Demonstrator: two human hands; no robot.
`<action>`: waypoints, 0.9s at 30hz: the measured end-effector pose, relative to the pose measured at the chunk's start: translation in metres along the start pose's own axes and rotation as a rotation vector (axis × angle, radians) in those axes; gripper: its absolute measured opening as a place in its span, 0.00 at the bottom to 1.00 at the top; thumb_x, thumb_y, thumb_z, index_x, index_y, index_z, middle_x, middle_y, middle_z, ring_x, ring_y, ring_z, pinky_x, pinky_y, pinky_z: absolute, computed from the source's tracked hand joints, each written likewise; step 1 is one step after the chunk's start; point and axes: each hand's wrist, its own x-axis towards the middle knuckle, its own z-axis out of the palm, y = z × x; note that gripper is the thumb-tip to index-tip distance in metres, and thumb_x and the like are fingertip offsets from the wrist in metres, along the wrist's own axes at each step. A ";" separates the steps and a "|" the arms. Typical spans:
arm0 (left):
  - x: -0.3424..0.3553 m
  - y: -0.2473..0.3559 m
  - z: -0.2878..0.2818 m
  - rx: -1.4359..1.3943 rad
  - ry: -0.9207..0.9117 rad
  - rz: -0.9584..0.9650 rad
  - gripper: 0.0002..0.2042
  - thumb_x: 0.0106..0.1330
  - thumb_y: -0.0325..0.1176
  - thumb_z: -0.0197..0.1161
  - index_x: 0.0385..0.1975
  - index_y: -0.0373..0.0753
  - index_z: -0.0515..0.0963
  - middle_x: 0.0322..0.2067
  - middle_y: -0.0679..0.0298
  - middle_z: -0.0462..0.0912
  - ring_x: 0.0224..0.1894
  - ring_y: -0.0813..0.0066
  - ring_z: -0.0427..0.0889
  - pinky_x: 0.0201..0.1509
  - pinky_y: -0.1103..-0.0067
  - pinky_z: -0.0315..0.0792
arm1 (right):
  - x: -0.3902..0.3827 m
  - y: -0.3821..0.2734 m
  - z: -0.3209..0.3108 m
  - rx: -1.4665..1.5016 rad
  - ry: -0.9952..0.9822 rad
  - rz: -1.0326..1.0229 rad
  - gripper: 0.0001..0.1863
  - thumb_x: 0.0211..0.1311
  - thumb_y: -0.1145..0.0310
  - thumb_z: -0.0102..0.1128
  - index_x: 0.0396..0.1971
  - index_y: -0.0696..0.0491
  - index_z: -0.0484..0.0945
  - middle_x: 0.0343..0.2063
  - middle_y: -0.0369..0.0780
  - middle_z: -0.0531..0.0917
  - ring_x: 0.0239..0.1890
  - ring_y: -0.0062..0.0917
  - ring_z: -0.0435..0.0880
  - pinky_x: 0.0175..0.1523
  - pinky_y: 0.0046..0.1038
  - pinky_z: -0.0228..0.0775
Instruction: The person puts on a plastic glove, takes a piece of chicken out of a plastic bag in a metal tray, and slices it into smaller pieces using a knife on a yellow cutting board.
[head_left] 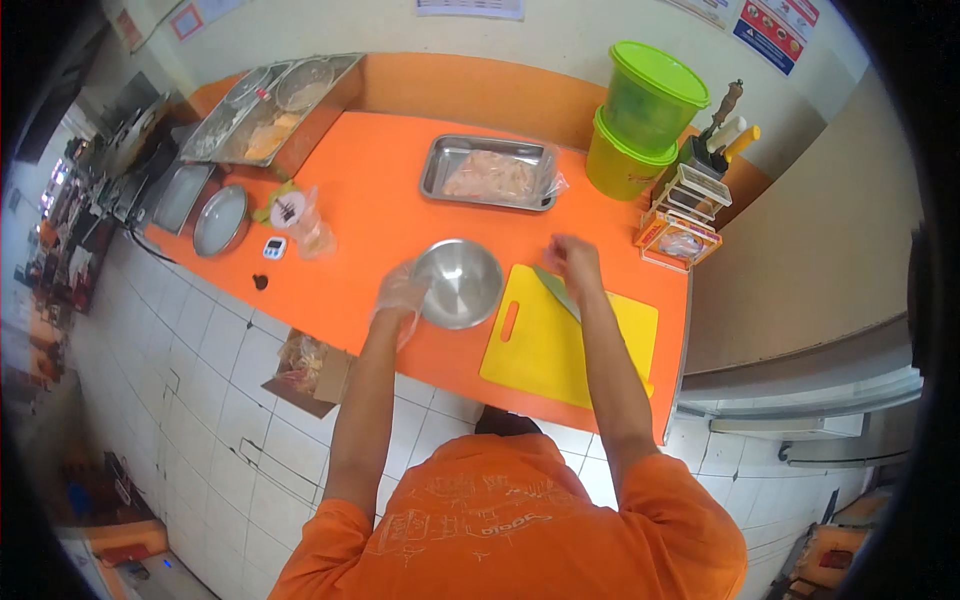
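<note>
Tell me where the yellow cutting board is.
In the head view, the yellow cutting board lies at the right end of the orange table, right of the metal bowl and partly hidden by the right forearm.

Knife (557, 291) apparently on cutting board (535, 350)

White-tiled floor (215, 425), orange-and-white wall (560, 45)
</note>
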 end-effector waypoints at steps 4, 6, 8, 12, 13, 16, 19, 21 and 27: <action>-0.007 0.028 0.018 0.168 -0.234 -0.028 0.18 0.63 0.41 0.63 0.50 0.41 0.85 0.45 0.48 0.88 0.52 0.57 0.87 0.55 0.64 0.78 | 0.146 0.015 -0.046 -0.271 0.242 -0.065 0.13 0.63 0.73 0.60 0.44 0.64 0.81 0.34 0.44 0.85 0.35 0.27 0.86 0.39 0.29 0.79; -0.015 0.021 0.015 0.057 -0.237 -0.071 0.18 0.63 0.41 0.64 0.48 0.37 0.85 0.43 0.47 0.88 0.48 0.53 0.88 0.53 0.64 0.78 | 0.186 0.024 -0.048 -0.530 0.248 -0.112 0.14 0.61 0.73 0.61 0.44 0.65 0.82 0.33 0.45 0.86 0.35 0.27 0.86 0.39 0.28 0.79; -0.027 0.036 -0.004 0.073 -0.293 -0.179 0.19 0.64 0.42 0.64 0.47 0.35 0.84 0.43 0.46 0.88 0.47 0.52 0.87 0.52 0.63 0.78 | 0.198 0.029 -0.029 -0.701 0.214 0.021 0.16 0.58 0.72 0.63 0.43 0.68 0.83 0.30 0.49 0.87 0.30 0.29 0.88 0.35 0.30 0.80; -0.041 0.043 -0.064 0.434 -0.084 -0.175 0.21 0.68 0.45 0.65 0.46 0.30 0.84 0.45 0.44 0.87 0.48 0.51 0.86 0.53 0.63 0.77 | 0.155 0.031 0.040 -0.933 0.252 -0.180 0.13 0.57 0.73 0.62 0.38 0.68 0.83 0.28 0.51 0.87 0.23 0.30 0.88 0.29 0.32 0.80; -0.041 0.049 -0.075 0.441 -0.082 -0.192 0.21 0.68 0.45 0.65 0.46 0.30 0.84 0.45 0.44 0.87 0.48 0.51 0.86 0.53 0.63 0.77 | 0.129 0.026 0.059 -0.796 0.144 -0.031 0.14 0.57 0.71 0.63 0.37 0.67 0.83 0.30 0.51 0.88 0.24 0.34 0.89 0.31 0.35 0.80; -0.003 0.091 -0.063 0.276 0.061 0.307 0.18 0.73 0.42 0.60 0.50 0.33 0.83 0.46 0.47 0.86 0.52 0.53 0.84 0.56 0.63 0.76 | 0.109 0.052 0.046 -0.615 0.105 0.131 0.16 0.56 0.67 0.67 0.36 0.67 0.83 0.33 0.53 0.88 0.32 0.41 0.90 0.39 0.41 0.81; 0.045 0.115 -0.021 0.295 -0.130 0.658 0.14 0.71 0.36 0.62 0.52 0.37 0.82 0.49 0.53 0.85 0.56 0.56 0.81 0.62 0.62 0.74 | 0.078 0.060 0.086 -0.744 0.122 0.029 0.21 0.53 0.65 0.70 0.44 0.63 0.82 0.39 0.54 0.88 0.44 0.46 0.89 0.49 0.43 0.81; 0.086 0.124 0.005 0.619 -0.348 0.653 0.14 0.69 0.36 0.63 0.51 0.40 0.83 0.49 0.55 0.85 0.58 0.57 0.81 0.63 0.63 0.73 | 0.073 0.053 0.105 -0.931 0.188 -0.090 0.27 0.51 0.65 0.71 0.52 0.61 0.81 0.44 0.55 0.87 0.49 0.47 0.87 0.52 0.43 0.80; 0.127 0.143 0.004 0.751 -0.624 0.631 0.14 0.66 0.41 0.66 0.49 0.46 0.83 0.50 0.59 0.86 0.56 0.58 0.82 0.62 0.65 0.74 | 0.062 0.030 0.127 -1.266 0.173 -0.098 0.34 0.49 0.65 0.74 0.58 0.59 0.77 0.45 0.54 0.86 0.46 0.53 0.86 0.55 0.47 0.78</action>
